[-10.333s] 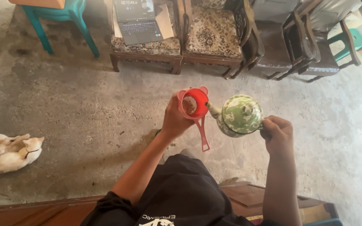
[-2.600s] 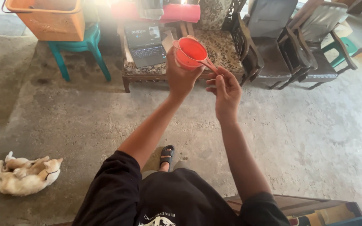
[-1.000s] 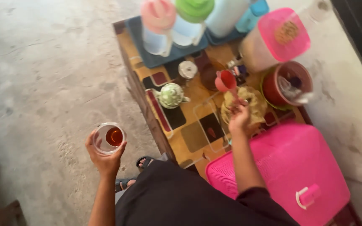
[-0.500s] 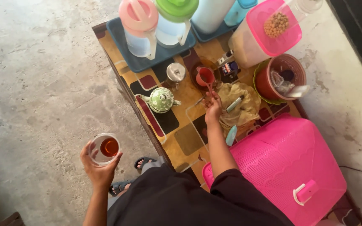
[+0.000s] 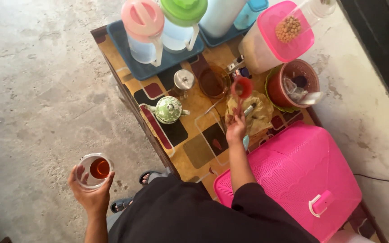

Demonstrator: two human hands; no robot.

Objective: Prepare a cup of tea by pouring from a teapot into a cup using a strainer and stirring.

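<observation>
Red strainer (image 5: 241, 87) held by its thin handle over the tabletop (image 5: 203, 150).
Right hand (image 5: 236, 129) grip pinches handle; left hand (image 5: 88, 195) grip wraps clear glass of amber tea (image 5: 94, 169).

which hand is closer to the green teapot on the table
Right. The right hand, holding the red strainer, is over the table just right of the green teapot; the left hand holds a glass off the table.

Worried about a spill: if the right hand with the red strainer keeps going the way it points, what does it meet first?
Probably the brown glass bowl just beyond the red strainer held by the right hand; height above the table is unclear.
</observation>
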